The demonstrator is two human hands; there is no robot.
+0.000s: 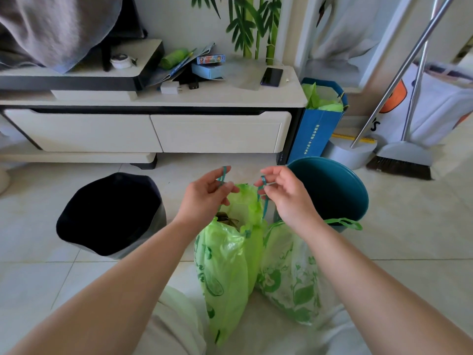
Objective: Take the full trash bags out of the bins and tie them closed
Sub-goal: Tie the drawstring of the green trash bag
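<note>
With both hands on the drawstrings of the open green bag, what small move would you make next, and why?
Probably pull the two drawstring loops apart and upward to cinch the mouth. The left hand and right hand each pinch a teal drawstring, yet the green bag gapes open, with rubbish visible inside.

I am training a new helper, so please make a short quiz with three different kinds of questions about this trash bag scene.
1. True or false: the mouth of the green trash bag between the hands is already tied closed.
2. What does each hand pinch? A) a broom handle B) a teal drawstring loop C) a phone
3. Fill in: the teal bin stands on the person's ____ side.

Key
1. False: the mouth is open and the contents show.
2. B: the left hand and the right hand each hold a loop of the drawstring.
3. Right; the black bin is on the left.
</note>
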